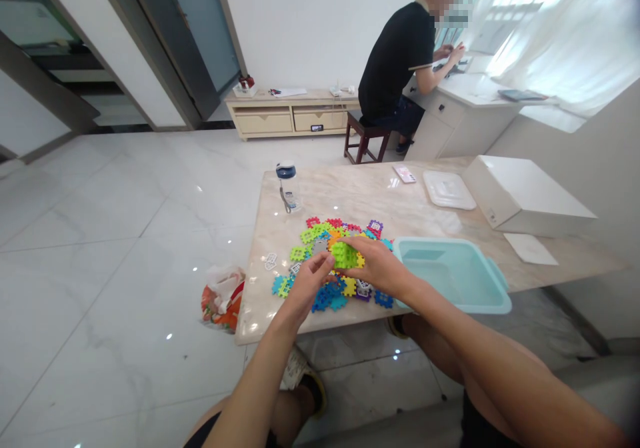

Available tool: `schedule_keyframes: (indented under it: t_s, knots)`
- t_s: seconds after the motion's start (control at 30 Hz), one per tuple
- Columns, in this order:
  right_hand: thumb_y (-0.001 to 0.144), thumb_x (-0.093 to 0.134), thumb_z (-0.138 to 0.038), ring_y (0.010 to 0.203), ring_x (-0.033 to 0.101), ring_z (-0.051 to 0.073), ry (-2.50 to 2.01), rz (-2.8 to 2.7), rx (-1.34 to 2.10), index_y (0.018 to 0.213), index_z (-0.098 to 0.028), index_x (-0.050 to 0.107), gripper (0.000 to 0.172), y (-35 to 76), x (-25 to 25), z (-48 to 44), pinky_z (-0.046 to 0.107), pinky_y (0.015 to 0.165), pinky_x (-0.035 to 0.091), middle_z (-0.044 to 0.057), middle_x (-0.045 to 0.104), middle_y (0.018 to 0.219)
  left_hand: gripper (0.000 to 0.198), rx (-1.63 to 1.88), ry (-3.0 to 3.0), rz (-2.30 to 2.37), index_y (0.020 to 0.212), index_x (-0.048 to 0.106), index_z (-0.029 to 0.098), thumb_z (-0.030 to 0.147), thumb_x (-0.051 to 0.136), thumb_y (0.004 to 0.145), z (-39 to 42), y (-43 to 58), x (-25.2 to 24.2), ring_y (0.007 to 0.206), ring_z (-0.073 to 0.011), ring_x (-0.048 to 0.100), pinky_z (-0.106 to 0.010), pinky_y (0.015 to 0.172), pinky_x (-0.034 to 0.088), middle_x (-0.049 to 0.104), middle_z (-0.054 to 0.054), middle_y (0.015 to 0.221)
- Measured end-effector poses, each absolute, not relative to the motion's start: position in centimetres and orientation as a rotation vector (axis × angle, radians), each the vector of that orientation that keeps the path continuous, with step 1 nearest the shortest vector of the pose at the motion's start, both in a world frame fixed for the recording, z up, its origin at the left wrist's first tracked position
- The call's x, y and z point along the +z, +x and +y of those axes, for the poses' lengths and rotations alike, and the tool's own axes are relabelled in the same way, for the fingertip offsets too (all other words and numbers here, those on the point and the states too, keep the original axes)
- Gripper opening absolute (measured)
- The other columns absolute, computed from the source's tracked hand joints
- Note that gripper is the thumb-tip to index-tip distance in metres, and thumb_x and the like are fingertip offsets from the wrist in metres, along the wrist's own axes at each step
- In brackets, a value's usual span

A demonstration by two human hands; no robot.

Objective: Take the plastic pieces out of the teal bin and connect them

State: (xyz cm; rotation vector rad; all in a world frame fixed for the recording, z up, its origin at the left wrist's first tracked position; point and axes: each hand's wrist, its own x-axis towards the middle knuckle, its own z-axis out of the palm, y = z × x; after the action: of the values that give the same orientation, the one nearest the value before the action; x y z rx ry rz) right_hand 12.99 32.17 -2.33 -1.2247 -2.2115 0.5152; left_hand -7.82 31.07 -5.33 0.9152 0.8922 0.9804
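My right hand (pixel 379 263) is closed around a bright green block of interlocking plastic tiles (pixel 344 255), its thumb and fingers on the top and right side. My left hand (pixel 311 280) is at the block's left edge, thumb and fingers drawn together in a pinch. Whatever is between those fingertips is too small to make out. Below and around both hands lies a spread of notched building tiles (pixel 327 296) in blue, green, yellow, red, purple and white. Part of the pile is hidden behind my hands.
Right of the tiles stands a pale teal plastic tub (pixel 450 243). A clear water bottle (pixel 290 191) is at the table's back left. Farther right are a white lid (pixel 449 190), a phone (pixel 405 174) and a white box (pixel 533 191). A person (pixel 395 55) sits at a desk beyond.
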Motion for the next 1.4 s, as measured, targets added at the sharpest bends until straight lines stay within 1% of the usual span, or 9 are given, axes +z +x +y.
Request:
schedule_keyframes:
  t_s: [0.07, 0.23, 0.43, 0.67, 0.8, 0.9, 1.07, 1.27, 1.4]
  knots:
    - [0.085, 0.087, -0.022, 0.128, 0.071, 0.032, -1.180, -2.177, 0.545, 0.145, -0.024, 0.066, 0.064, 12.8, -2.0, 32.1, 0.050, 0.110, 0.056, 0.014, 0.074, 0.139, 0.049, 0.951, 0.806, 0.765, 0.106, 0.077, 0.019, 0.059, 0.089, 0.081, 31.0, -7.9, -5.3, 0.093, -0.0201, 0.071, -0.031, 0.084, 0.058, 0.076, -0.008, 0.105]
    - [0.083, 0.084, -0.016, 0.128, 0.071, 0.031, -1.101, -2.183, 0.570, 0.148, -0.028, 0.065, 0.068, 12.5, -1.7, 31.9, 0.048, 0.109, 0.056, 0.012, 0.073, 0.140, 0.050, 0.868, 0.684, 0.621, 0.104, 0.077, 0.015, 0.056, 0.092, 0.079, 30.8, -8.1, -5.7, 0.095, -0.0248, 0.076, -0.036, 0.093, 0.059, 0.079, -0.013, 0.098]
    - [0.086, 0.083, -0.020, 0.131, 0.069, 0.031, -1.091, -2.206, 0.590, 0.149, -0.029, 0.063, 0.067, 12.2, -1.7, 31.7, 0.048, 0.111, 0.054, 0.011, 0.071, 0.144, 0.042, 0.848, 0.651, 0.629, 0.097, 0.077, 0.015, 0.047, 0.095, 0.077, 31.0, -8.5, -6.1, 0.091, -0.0248, 0.078, -0.037, 0.090, 0.060, 0.081, -0.011, 0.094]
    - [0.087, 0.084, -0.020, 0.127, 0.071, 0.030, -1.076, -2.186, 0.627, 0.144, -0.027, 0.065, 0.061, 11.9, -1.2, 31.5, 0.046, 0.108, 0.056, 0.011, 0.073, 0.140, 0.051, 0.876, 0.622, 0.611, 0.105, 0.078, 0.015, 0.056, 0.092, 0.078, 31.0, -8.2, -6.3, 0.099, -0.0288, 0.078, -0.039, 0.090, 0.061, 0.082, -0.014, 0.102]
    - [0.088, 0.082, -0.020, 0.127, 0.070, 0.030, -1.068, -2.196, 0.658, 0.144, -0.026, 0.064, 0.060, 11.8, -1.4, 31.4, 0.046, 0.108, 0.056, 0.012, 0.073, 0.139, 0.047, 0.871, 0.649, 0.641, 0.098, 0.078, 0.015, 0.054, 0.093, 0.077, 31.1, -8.0, -6.2, 0.097, -0.0298, 0.079, -0.039, 0.088, 0.062, 0.082, -0.013, 0.096]
    - [0.090, 0.082, -0.023, 0.130, 0.068, 0.030, -1.052, -2.198, 0.660, 0.148, -0.025, 0.061, 0.062, 11.8, -1.4, 31.3, 0.047, 0.110, 0.055, 0.014, 0.071, 0.141, 0.047, 0.892, 0.677, 0.671, 0.092, 0.077, 0.014, 0.054, 0.094, 0.076, 31.2, -7.9, -6.0, 0.095, -0.0298, 0.079, -0.037, 0.085, 0.062, 0.081, -0.013, 0.091]
    - [0.089, 0.087, -0.034, 0.134, 0.066, 0.032, -1.050, -2.209, 0.636, 0.152, -0.024, 0.057, 0.070, 11.9, -1.7, 31.3, 0.051, 0.114, 0.053, 0.015, 0.068, 0.146, 0.048, 0.919, 0.728, 0.721, 0.095, 0.077, 0.013, 0.054, 0.093, 0.077, 31.3, -7.8, -5.9, 0.093, -0.0276, 0.078, -0.034, 0.081, 0.062, 0.080, -0.011, 0.091]
    - [0.088, 0.086, -0.024, 0.130, 0.069, 0.031, -1.034, -2.222, 0.606, 0.148, -0.023, 0.061, 0.065, 11.9, -2.1, 31.4, 0.049, 0.111, 0.055, 0.015, 0.071, 0.141, 0.053, 0.895, 0.746, 0.696, 0.094, 0.077, 0.011, 0.059, 0.092, 0.077, 31.1, -7.7, -6.1, 0.095, -0.0288, 0.078, -0.036, 0.085, 0.062, 0.080, -0.013, 0.089]
    - [0.088, 0.086, -0.025, 0.126, 0.070, 0.030, -1.037, -2.244, 0.620, 0.148, -0.023, 0.060, 0.065, 11.9, -2.0, 31.2, 0.047, 0.108, 0.056, 0.014, 0.072, 0.139, 0.052, 0.847, 0.756, 0.671, 0.093, 0.078, 0.010, 0.058, 0.092, 0.077, 31.1, -7.8, -6.0, 0.098, -0.0309, 0.078, -0.039, 0.090, 0.062, 0.080, -0.015, 0.092]
